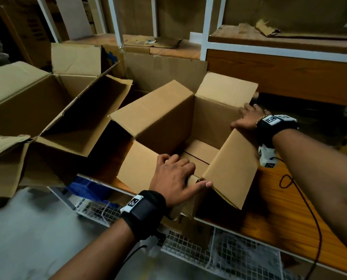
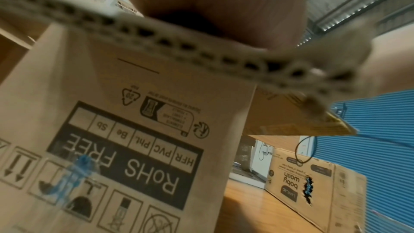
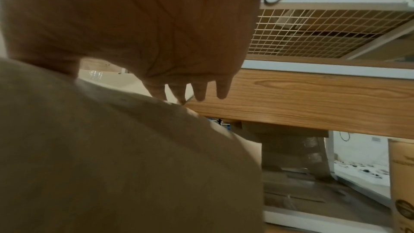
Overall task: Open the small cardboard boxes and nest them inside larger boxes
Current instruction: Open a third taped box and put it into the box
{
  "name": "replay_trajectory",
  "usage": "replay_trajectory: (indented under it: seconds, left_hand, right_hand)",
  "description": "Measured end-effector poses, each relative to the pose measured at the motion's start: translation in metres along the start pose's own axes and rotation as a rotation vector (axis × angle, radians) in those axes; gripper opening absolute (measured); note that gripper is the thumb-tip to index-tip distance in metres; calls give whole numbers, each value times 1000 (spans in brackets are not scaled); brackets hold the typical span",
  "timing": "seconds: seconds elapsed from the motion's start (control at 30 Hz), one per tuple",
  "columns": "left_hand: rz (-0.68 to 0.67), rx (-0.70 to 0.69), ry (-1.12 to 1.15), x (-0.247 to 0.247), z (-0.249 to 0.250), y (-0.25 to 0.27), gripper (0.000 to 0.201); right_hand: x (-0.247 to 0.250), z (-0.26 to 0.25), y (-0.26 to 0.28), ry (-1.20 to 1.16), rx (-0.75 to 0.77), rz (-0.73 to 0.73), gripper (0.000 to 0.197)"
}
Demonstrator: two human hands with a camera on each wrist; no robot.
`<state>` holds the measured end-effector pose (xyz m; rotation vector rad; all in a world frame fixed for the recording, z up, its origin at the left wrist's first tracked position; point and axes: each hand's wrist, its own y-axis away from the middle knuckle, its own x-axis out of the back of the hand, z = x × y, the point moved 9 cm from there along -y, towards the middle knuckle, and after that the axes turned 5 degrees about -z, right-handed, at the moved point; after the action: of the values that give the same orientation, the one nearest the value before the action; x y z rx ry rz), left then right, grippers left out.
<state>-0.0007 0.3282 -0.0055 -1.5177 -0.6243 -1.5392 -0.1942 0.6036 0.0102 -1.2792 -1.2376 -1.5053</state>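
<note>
Plain brown corrugated cardboard box (image 1: 168,122), all four top flaps up, inside bare except the bottom seam, sitting on the front edge of the wooden shelf board (image 1: 269,215). Printed "RoHS FREE" panel and handling icons on near wall, readable only in left wrist view. Left hand (image 1: 175,178) curled over near rim, gripping it. Right hand (image 1: 247,118) flat, fingers straight, against far-right flap; fingertips hidden behind flap. Larger open brown box (image 1: 47,110) at left, cut off by frame.

Hand (image 2: 212,6) on corrugated flap edge (image 2: 190,45), printed box (image 2: 125,148)
</note>
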Motion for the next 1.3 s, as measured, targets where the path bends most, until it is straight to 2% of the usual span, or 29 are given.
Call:
replay_trajectory:
  seconds: [0.1, 0.23, 0.43, 0.57, 0.77, 0.9, 1.13, 1.23, 1.3]
  left_hand:
    - [2, 3, 15, -4, -3, 1, 62]
    - [68, 5, 23, -3, -3, 4, 55]
    - [116, 1, 27, -6, -5, 4, 56]
    - [122, -19, 24, -9, -1, 0, 55]
    - [82, -20, -7, -16, 4, -4, 55]
    - [30, -1, -23, -16, 18, -10, 56]
    - [-31, -19, 26, -18, 57, -18, 65]
    - [-135, -71, 109, -27, 73, -23, 74]
    - [-193, -123, 259, -27, 75, -26, 78]
  right_hand:
    - [-2, -5, -8, -5, 3, -35, 96]
    - [-1, -5, -9, -67, -15, -7, 95]
    - [-17, 3, -21, -336, -44, 30, 83]
    - [-22, 5, -26, -432, -62, 43, 76]
    - [-30, -3, -13, -385, -103, -54, 86]
    - [-34, -18, 17, -259, -109, -93, 90]
    - [-58, -35, 84, -159, -44, -278, 91]
    - [-55, -32, 124, -239, -22, -229, 89]
    - [-50, -24, 149, -314, -56, -164, 89]
